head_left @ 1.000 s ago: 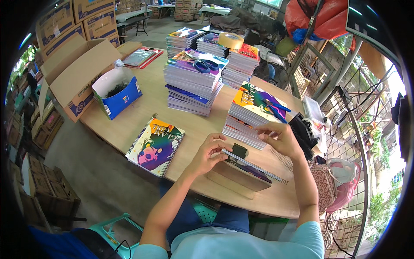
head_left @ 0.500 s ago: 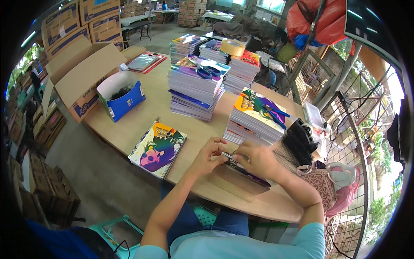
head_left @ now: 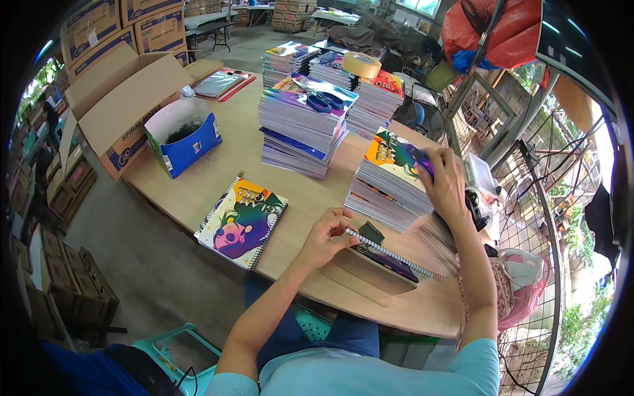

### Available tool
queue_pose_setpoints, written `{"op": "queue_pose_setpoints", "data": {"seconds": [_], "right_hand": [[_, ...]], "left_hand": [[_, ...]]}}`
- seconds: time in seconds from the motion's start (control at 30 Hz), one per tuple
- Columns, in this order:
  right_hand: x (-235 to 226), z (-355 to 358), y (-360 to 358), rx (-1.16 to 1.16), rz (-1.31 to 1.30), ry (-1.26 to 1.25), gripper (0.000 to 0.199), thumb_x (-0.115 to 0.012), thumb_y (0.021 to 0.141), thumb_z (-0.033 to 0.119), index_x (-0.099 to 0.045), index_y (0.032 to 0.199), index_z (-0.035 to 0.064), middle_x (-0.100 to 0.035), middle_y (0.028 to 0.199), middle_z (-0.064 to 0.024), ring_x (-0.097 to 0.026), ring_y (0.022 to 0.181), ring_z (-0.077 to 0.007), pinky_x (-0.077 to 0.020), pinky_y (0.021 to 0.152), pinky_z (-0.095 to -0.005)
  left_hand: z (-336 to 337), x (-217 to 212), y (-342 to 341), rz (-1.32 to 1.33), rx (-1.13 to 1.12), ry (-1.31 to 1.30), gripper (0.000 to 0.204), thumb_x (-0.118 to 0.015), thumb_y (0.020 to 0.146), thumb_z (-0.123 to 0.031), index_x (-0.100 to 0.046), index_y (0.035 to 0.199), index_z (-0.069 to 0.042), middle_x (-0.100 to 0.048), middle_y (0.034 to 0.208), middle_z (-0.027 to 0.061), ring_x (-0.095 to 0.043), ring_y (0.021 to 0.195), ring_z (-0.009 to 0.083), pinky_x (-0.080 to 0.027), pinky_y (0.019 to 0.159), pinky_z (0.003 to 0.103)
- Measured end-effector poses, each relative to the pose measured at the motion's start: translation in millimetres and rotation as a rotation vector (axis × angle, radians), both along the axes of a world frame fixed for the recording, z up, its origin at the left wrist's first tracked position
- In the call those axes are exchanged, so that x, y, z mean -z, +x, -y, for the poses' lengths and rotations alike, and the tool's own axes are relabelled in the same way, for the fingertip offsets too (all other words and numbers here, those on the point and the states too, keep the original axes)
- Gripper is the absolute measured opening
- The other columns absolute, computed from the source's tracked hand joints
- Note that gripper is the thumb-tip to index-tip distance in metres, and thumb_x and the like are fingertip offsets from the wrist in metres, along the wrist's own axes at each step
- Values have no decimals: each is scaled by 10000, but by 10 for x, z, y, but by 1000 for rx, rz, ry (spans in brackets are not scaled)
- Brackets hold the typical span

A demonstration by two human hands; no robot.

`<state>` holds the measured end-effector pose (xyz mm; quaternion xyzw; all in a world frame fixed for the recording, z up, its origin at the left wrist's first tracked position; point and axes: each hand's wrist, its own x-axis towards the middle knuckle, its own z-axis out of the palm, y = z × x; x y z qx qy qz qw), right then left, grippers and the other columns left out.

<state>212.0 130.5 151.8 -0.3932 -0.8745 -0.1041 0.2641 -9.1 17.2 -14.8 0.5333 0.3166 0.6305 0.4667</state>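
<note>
My left hand (head_left: 325, 239) pinches the left end of a white spiral coil on a notebook (head_left: 396, 265) standing on edge at the table's near side. The coil runs along its upper edge, and a loose end sticks out past the right corner. My right hand (head_left: 446, 181) is closed around blue-handled pliers (head_left: 426, 165) on top of a notebook stack (head_left: 389, 191); the fingers hide most of the tool. Left of my hands lies a spiral-bound notebook (head_left: 243, 221) with a colourful cover.
Taller notebook stacks (head_left: 300, 132) stand farther back, bearing dark-handled scissors (head_left: 323, 101) and a tape roll (head_left: 361, 65). A blue box (head_left: 191, 152) with dark contents sits beside an open carton (head_left: 125, 129). Loose coils (head_left: 432, 234) lie right of the stack.
My right hand has left the coil and moved up and right onto the pliers on the stack. My left hand stays at the coil's end, and more of the coil shows.
</note>
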Motion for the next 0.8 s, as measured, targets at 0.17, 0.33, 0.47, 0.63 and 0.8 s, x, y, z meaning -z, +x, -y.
{"op": "queue_pose_setpoints", "data": {"seconds": [0.17,0.33,0.47,0.63,0.8], "right_hand": [[-241,704,-433,-575,430,268,365,-706,757,240,-635,1091,112,-592,1039,-43,-583,1030,-216,-389,1022,-555],[-289,756,-494,-629,620,461,309,-659,761,212,-648,1056,122,-588,1036,-18,-582,1025,-185,-367,1058,-572],[-273,766,-514,-661,693,507,237,-631,782,229,-653,973,90,-597,948,-36,-599,999,-208,-409,1034,-514],[-116,780,-420,-286,564,-382,307,-703,811,264,-677,1034,54,-666,959,-97,-660,890,-235,-522,846,-367],[-8,271,-162,-227,68,-331,318,-723,819,313,-699,1051,96,-683,999,-116,-653,912,-296,-517,808,-409]], "left_hand": [[20,-10,0,41,-27,-29,162,-795,780,-85,-698,906,-53,-522,1168,10,-482,756,52,-414,683,211],[-17,7,-10,30,-27,14,145,-801,778,-105,-692,855,-48,-535,1148,6,-496,768,57,-411,697,217],[-25,-19,-29,-16,-52,23,169,-817,764,-126,-691,833,-36,-526,1136,6,-506,784,61,-422,689,220],[54,-73,1,-144,-216,-4,196,-826,748,-151,-721,891,-69,-530,1112,14,-518,920,80,-419,733,237],[100,-63,-50,-121,-163,-76,288,-837,733,-175,-723,981,-83,-509,1169,27,-523,960,103,-434,792,239]]}}
